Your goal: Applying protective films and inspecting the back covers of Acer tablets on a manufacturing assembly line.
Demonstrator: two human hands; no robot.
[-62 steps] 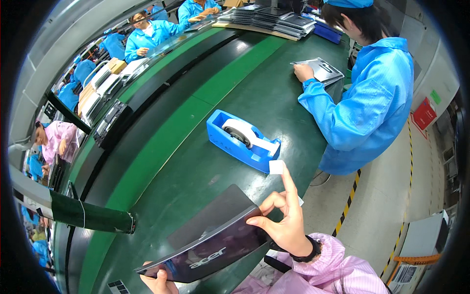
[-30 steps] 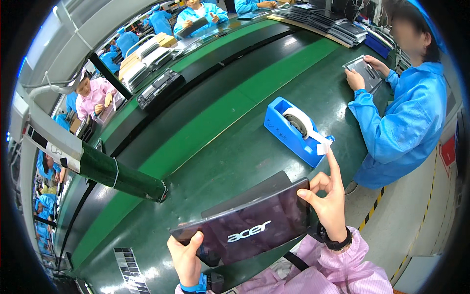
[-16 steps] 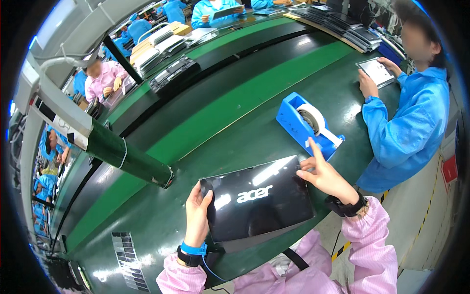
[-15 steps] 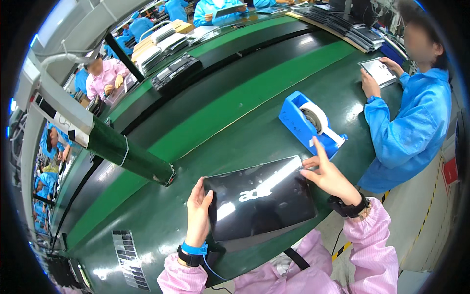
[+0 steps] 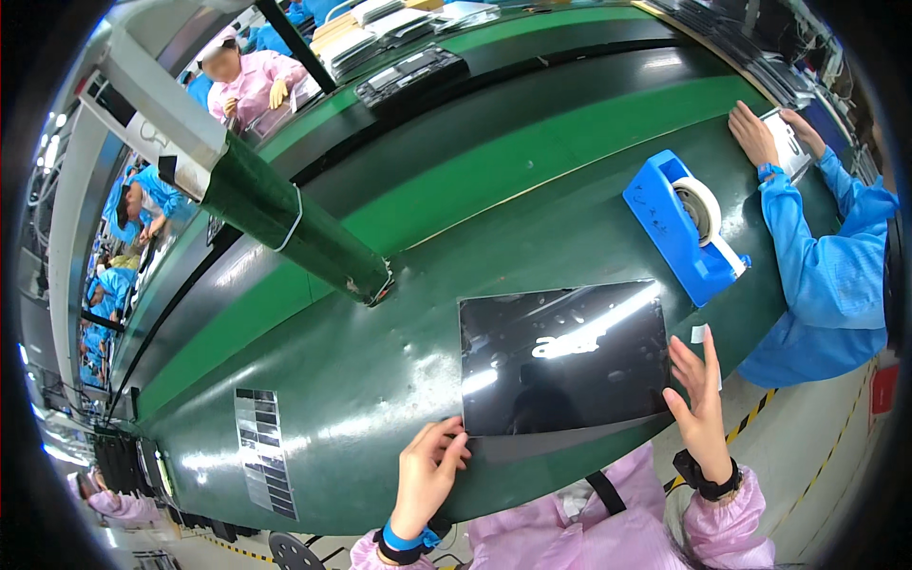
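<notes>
A green worktable (image 5: 351, 380) fills most of the view. Past its far right edge a co-worker in a blue coat (image 5: 826, 266) holds a pale flat part (image 5: 788, 147). A green-wrapped post (image 5: 285, 214) slants in from the far left. The glossy black panel (image 5: 570, 380) lies near the table's near edge, between the two hands, its long axis running left to right with the right end slightly farther away; a grey layer shows under its near edge. Beyond it to the right sits a blue tape dispenser (image 5: 655, 218), and well to its left lies a sheet of dark rectangles (image 5: 264, 456).

The left hand (image 5: 429, 475) is at the panel's near left corner, fingers curled with the thumb close; whether they pinch the edge or just rest beside it, I cannot tell. The right hand (image 5: 701, 399) stands spread beside the right edge, thumb apart from the fingers, pinching nothing. So the panel lies left of these fingers. A small white tab (image 5: 699, 333) is at its index fingertip.
</notes>
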